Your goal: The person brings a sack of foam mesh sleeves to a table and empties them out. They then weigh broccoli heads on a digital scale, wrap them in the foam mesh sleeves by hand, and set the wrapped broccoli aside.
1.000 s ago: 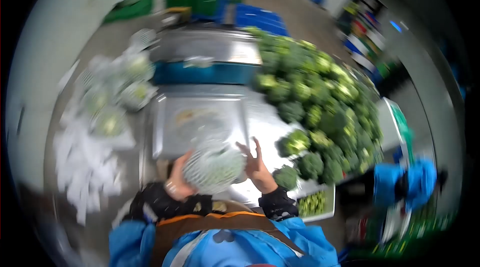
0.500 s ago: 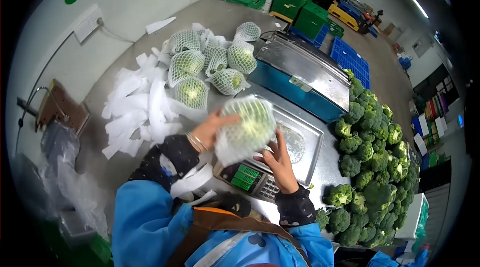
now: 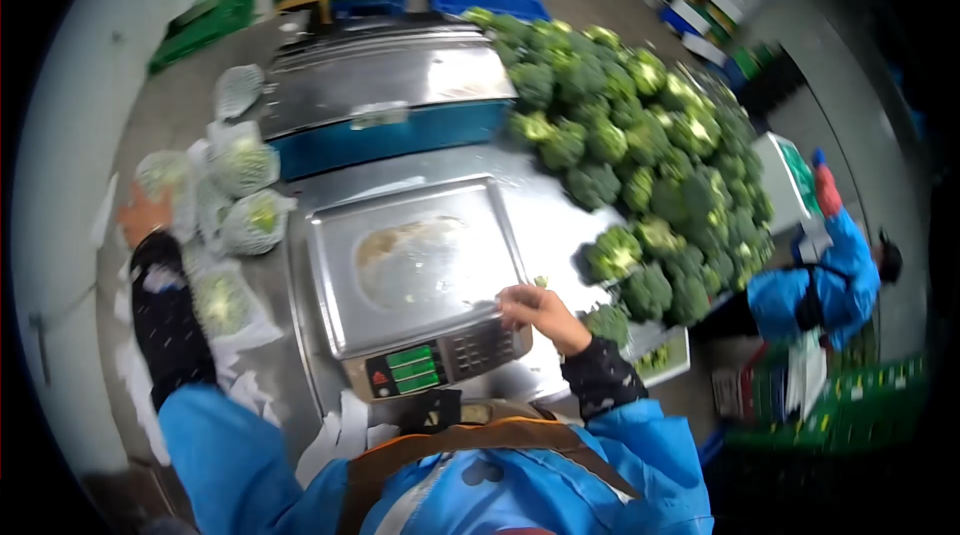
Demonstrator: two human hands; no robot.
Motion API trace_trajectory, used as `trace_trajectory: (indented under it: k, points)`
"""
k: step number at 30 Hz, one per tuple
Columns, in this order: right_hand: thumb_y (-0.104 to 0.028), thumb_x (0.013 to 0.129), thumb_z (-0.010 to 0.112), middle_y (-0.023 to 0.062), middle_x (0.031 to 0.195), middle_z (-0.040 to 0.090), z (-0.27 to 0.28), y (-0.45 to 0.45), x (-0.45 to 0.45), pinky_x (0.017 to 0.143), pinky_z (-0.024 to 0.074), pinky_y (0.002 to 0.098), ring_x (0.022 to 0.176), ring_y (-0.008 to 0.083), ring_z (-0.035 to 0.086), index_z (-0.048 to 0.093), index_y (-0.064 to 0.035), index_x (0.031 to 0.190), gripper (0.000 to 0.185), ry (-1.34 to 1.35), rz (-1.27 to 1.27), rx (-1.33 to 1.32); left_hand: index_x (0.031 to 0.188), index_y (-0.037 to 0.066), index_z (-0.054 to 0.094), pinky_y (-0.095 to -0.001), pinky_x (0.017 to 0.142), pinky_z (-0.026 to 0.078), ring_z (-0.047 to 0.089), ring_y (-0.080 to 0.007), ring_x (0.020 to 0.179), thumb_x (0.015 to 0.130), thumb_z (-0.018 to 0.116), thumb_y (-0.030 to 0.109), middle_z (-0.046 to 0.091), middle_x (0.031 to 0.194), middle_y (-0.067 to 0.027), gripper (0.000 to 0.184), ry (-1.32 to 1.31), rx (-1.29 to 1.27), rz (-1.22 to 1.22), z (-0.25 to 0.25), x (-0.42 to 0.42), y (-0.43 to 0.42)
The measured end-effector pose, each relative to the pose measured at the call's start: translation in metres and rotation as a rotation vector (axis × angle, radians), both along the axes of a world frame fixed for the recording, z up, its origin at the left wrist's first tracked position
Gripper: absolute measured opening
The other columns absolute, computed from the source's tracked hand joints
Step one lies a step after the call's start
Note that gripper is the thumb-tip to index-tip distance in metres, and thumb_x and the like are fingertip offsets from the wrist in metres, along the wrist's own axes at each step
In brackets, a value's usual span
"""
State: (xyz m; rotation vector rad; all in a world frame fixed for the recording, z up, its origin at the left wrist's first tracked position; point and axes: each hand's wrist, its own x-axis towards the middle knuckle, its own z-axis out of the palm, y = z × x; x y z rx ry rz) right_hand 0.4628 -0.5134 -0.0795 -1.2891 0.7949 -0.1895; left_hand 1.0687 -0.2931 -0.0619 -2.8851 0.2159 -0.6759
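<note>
My left hand (image 3: 145,213), a little blurred, is stretched out to the far left with its fingers closed on a broccoli head in white foam netting (image 3: 167,173). Other netted heads (image 3: 258,223) lie beside it. At the right front corner of the metal scale (image 3: 330,280), my right hand (image 3: 540,313) hovers by the keypad (image 3: 475,350), palm down and loosely bent, holding nothing. The scale's pan holds no broccoli and has a brownish patch. Its green display (image 3: 412,370) is lit.
A large pile of bare broccoli (image 3: 640,145) covers the right of the table. Behind the scale stands a metal-topped blue machine (image 3: 390,140). White foam strips (image 3: 345,430) lie at the front left. A person in blue (image 3: 835,275) is beyond the pile, near green crates (image 3: 850,400).
My left hand has carried the netted broccoli from above the scale to the group on the left. My right hand has come off it to the scale's corner. The view has swung right.
</note>
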Motion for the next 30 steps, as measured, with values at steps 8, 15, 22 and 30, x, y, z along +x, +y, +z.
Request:
trace_trajectory:
  k: [8,15,22,30]
  points:
    - [-0.02,0.069,0.074,0.0173,0.112,0.05,-0.036,-0.186,-0.042,0.075,0.0484,0.0325,0.094,0.0233,0.056,0.034,-0.0063,0.129,0.074,0.238,-0.556,-0.396,0.134,0.017,0.037,-0.0422,0.099,0.033,0.036,-0.0331,0.123,0.077,0.064,0.037,0.04,0.133,-0.015,0.066,0.108,-0.342,-0.706,-0.049,0.094,0.063]
    - [-0.028,0.058,0.081,0.0252,0.13,0.034,-0.017,-0.325,-0.011,0.093,0.0375,0.0447,0.116,0.041,0.038,0.028,-0.0173,0.135,0.094,0.864,-0.184,-1.417,0.132,0.009,0.038,-0.0374,0.102,0.031,0.037,-0.0272,0.124,0.077,0.064,0.017,0.042,0.133,-0.0114,0.062,0.174,-0.345,-0.737,-0.016,0.015,0.093]
    - [-0.024,0.053,0.077,0.017,0.115,0.054,-0.033,-0.364,0.006,0.087,0.0451,0.0415,0.102,0.0345,0.053,0.039,-0.0066,0.127,0.085,0.973,0.071,-1.461,0.109,0.004,0.054,-0.0338,0.091,0.039,0.052,-0.0262,0.106,0.073,0.064,0.006,0.056,0.111,-0.0121,0.037,0.453,-0.576,-0.53,0.03,-0.232,0.09]
    - [-0.021,0.079,0.06,0.0108,0.114,0.053,-0.01,-0.237,-0.017,0.085,0.0439,0.0434,0.107,0.0261,0.05,0.046,-0.0057,0.121,0.046,-0.133,-0.668,-0.479,0.096,0.006,0.06,-0.0357,0.078,0.045,0.057,-0.0309,0.088,0.069,0.07,0.013,0.061,0.093,-0.012,0.029,0.749,-0.621,-0.567,-0.05,-0.37,0.117]
